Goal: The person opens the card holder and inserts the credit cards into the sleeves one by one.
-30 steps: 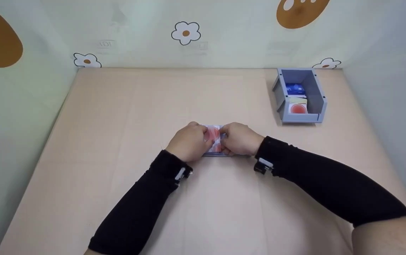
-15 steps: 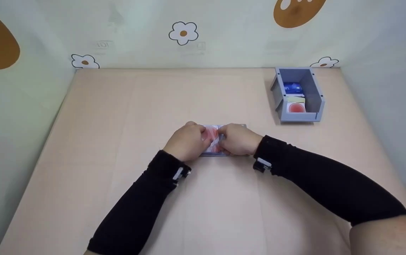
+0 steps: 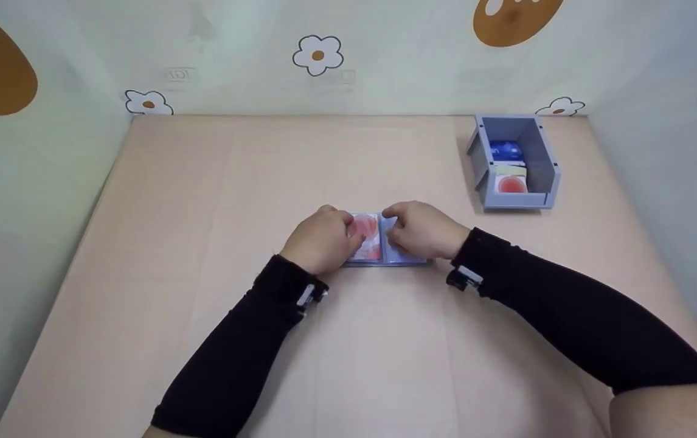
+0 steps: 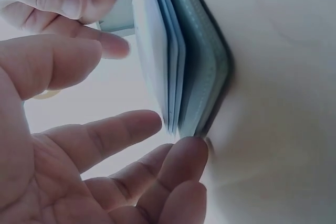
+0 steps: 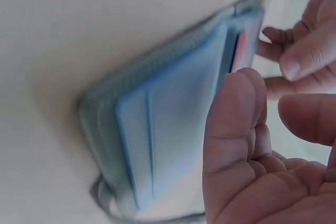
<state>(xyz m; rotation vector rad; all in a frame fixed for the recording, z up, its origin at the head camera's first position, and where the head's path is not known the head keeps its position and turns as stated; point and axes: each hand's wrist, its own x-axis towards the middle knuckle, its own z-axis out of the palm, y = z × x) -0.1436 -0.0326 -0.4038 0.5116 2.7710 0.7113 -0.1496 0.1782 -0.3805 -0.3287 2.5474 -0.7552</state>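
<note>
A small blue-grey card holder (image 3: 392,254) with clear sleeves lies spread open on the table. A white card with pink-red shapes (image 3: 371,242) shows on its left side. At the left edge rests my left hand (image 3: 319,240); in the left wrist view its fingertips touch the corner of the holder (image 4: 202,66), thumb apart from the leaves. My right hand (image 3: 429,230) is over the right side, fingers loosely bent and thumb apart, nothing between them. The right wrist view shows the holder's right sleeve (image 5: 173,103), slightly blurred. My hands cover part of both sides.
A grey plastic bin (image 3: 549,173) stands at the back right. Inside it are a blue card (image 3: 505,150) and a white card with a red circle (image 3: 511,184). Patterned walls (image 3: 233,61) border the beige tabletop (image 3: 263,164).
My right hand has drawn away from the card's right edge, rightward and slightly up, uncovering more of the right sleeve. My left hand has stayed almost in place.
</note>
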